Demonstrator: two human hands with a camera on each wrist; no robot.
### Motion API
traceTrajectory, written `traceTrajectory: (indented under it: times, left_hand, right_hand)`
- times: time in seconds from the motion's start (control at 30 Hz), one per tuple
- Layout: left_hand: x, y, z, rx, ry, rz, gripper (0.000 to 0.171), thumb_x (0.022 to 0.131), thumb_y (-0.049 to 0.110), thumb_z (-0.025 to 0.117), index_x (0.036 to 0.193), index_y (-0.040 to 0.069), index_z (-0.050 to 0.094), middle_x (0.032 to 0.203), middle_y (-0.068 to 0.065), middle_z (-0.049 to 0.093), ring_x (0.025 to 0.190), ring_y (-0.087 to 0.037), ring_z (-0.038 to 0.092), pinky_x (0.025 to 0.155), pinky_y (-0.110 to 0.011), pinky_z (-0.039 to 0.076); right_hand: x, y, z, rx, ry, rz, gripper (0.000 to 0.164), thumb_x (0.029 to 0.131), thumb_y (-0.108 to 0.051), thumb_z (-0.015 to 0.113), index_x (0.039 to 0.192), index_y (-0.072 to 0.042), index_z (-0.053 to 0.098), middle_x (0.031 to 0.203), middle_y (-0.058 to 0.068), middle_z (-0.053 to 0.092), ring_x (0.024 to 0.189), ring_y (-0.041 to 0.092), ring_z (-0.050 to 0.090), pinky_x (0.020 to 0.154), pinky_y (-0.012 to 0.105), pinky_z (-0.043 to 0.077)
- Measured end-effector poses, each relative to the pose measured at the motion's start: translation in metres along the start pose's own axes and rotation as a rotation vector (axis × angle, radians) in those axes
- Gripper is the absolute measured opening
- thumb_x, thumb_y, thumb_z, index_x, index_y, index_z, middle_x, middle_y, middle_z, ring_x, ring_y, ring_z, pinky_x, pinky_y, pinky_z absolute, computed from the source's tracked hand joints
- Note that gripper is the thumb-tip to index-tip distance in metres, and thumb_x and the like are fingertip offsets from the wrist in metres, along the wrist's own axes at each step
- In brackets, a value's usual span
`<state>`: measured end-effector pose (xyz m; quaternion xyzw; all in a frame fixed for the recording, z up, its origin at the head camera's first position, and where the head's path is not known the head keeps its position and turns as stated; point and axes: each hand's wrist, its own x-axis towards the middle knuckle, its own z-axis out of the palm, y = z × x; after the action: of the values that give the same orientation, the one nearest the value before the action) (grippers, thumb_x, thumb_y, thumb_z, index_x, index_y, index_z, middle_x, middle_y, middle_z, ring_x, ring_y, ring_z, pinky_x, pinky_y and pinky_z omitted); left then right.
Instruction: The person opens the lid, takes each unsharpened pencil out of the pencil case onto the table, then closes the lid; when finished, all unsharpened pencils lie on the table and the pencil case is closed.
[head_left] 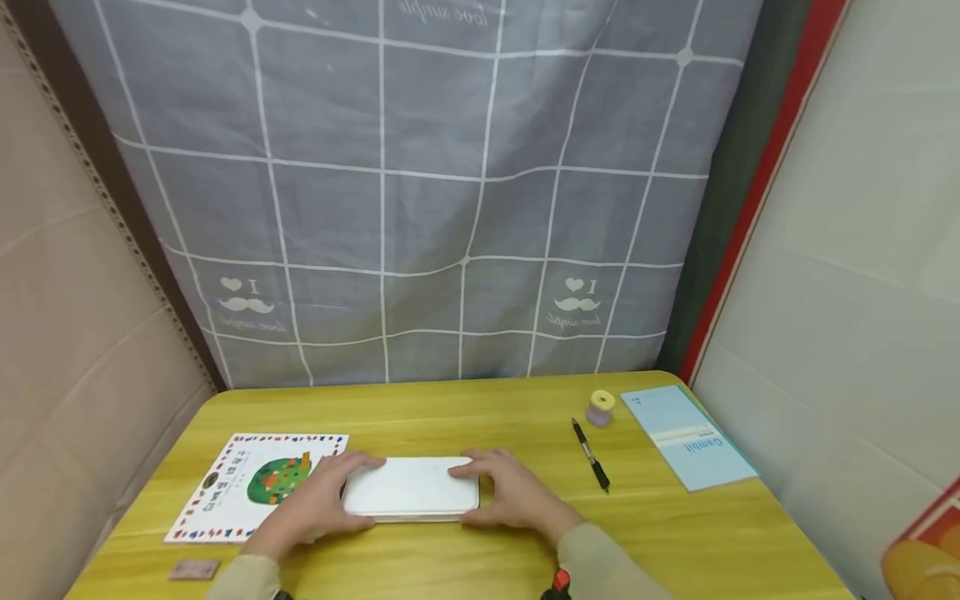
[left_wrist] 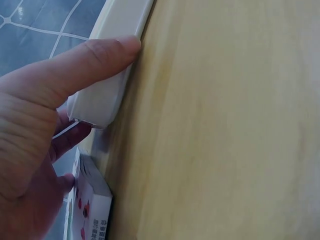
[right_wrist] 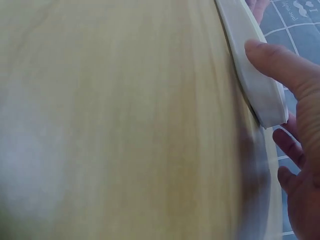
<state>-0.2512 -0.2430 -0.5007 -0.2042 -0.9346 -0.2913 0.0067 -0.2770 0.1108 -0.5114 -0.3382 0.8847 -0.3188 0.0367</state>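
A flat white box [head_left: 411, 487] with rounded corners lies level near the middle of the wooden table. My left hand [head_left: 322, 500] grips its left end, thumb on the near side and fingers around the far side. At the opposite end my right hand [head_left: 513, 492] holds it the same way. In the left wrist view, the thumb presses the side of the white box [left_wrist: 102, 97], and fingertips show beyond its end. The right wrist view has the thumb against the white box [right_wrist: 252, 75], with other fingers partly hidden behind it.
A white picture book [head_left: 277, 483] lies beside my left forearm, with a small pinkish-grey block [head_left: 193, 570] nearer me. To the right are a black pen [head_left: 590, 454], a small round yellow-and-purple item [head_left: 600, 408] and a light-blue notebook [head_left: 686, 437]. A grey curtain [head_left: 435, 208] hangs behind.
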Motion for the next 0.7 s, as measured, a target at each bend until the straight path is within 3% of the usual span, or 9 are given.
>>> traceTrajectory:
  times: [0.13,0.27,0.4,0.7]
  left_hand:
    - [0.001,-0.002,-0.001,-0.042,-0.015,-0.009,0.083,0.069,0.043,0.098,0.142,0.023,0.063,0.146,-0.007,0.059,0.145,-0.044,0.043,0.123,-0.068,0.013]
    - [0.001,-0.004,-0.001,-0.049,-0.029,-0.036,0.105,0.069,0.048,0.097,0.157,0.018,0.048,0.156,-0.014,0.051,0.149,-0.047,0.035,0.124,-0.068,0.009]
    - [0.0,-0.006,0.001,-0.048,-0.029,-0.056,0.117,0.068,0.051,0.096,0.164,0.019,0.036,0.163,-0.016,0.042,0.152,-0.051,0.026,0.123,-0.068,0.01]
    - [-0.004,-0.012,0.004,-0.033,-0.013,-0.087,0.115,0.069,0.059,0.093,0.164,0.027,0.037,0.165,-0.011,0.041,0.151,-0.058,0.02,0.116,-0.075,0.026]
  right_hand:
    - [0.001,-0.001,0.0,0.034,0.0,0.052,0.061,0.078,-0.048,0.091,0.135,-0.04,0.07,0.158,0.004,0.051,0.142,0.038,0.044,0.112,0.059,0.044]
    - [0.002,-0.003,-0.002,0.035,-0.006,0.076,0.062,0.076,-0.048,0.093,0.133,-0.04,0.071,0.158,0.004,0.052,0.144,0.043,0.042,0.112,0.061,0.043]
    - [0.004,-0.005,-0.004,0.036,-0.015,0.089,0.062,0.075,-0.048,0.093,0.132,-0.039,0.072,0.157,0.005,0.052,0.146,0.051,0.037,0.114,0.064,0.039]
    - [0.01,-0.004,-0.003,0.028,-0.024,0.096,0.061,0.073,-0.048,0.094,0.13,-0.041,0.073,0.154,0.006,0.055,0.147,0.052,0.036,0.116,0.063,0.038]
